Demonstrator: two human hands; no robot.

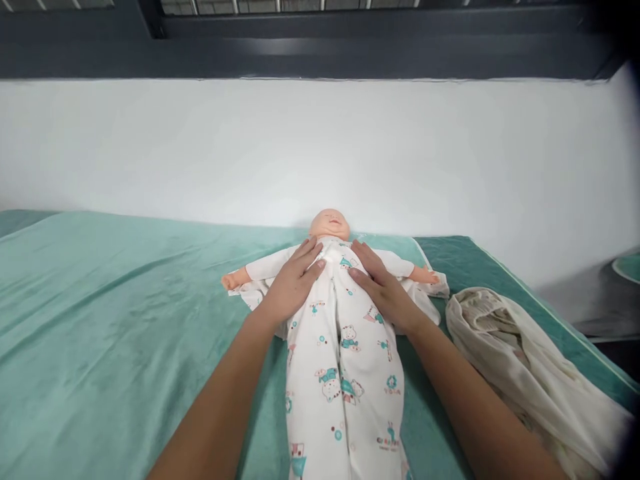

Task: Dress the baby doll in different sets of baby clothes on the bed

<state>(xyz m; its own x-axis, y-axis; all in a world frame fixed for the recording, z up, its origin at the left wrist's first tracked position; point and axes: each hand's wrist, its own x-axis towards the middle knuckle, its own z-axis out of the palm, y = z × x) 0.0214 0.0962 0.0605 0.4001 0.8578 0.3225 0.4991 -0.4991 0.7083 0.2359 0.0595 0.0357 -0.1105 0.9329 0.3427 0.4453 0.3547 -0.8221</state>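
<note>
A baby doll (330,225) lies on its back on a green sheet, head toward the wall and both arms stretched out sideways. White printed baby pants (345,353) with bears and small teal shapes cover its front from the chest down toward me. My left hand (295,280) rests flat on the left edge of the pants near the waistband, fingers stretched out. On the opposite edge my right hand (383,287) lies the same way, fingers spread. White cloth (423,303) shows under the doll's arms. The doll's legs are hidden.
A crumpled cream garment (530,373) lies on the right, beside my right forearm. The green sheet (125,347) spreads over the bed. Behind the doll stands a white wall (300,147), with a dark metal frame (350,50) above it.
</note>
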